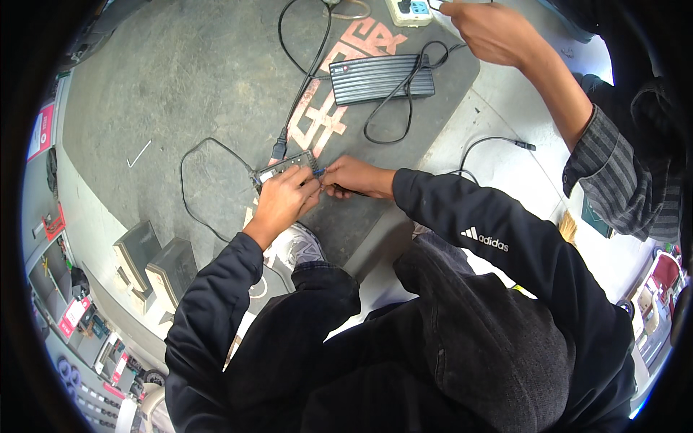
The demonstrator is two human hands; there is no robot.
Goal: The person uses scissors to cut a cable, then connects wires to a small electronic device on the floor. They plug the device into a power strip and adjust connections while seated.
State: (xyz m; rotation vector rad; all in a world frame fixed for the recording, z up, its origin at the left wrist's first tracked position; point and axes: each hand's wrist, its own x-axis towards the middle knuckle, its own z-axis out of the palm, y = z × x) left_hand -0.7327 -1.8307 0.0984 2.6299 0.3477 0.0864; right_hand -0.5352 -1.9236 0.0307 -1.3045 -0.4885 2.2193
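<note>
On the grey mat, a small dark box [297, 163] with a lighter edge lies in front of me. A black power plug [279, 149] meets its far side, and a thin black cable [183, 169] runs off to its left. My left hand [286, 196] bends over the box's near side, fingers closed on it and covering much of it. Beside its right end, my right hand [355, 175] is closed in a pinch near a small blue piece [318, 172]. What exactly it pinches is hidden by the fingers.
A black ribbed charger [382, 81] with a looped cord lies farther back. Another person's hand [494, 32] is near a white power strip [410, 12]. An L-shaped hex key [139, 154] lies left. Two dark blocks [172, 268] stand near left. A cable connector [525, 146] rests right.
</note>
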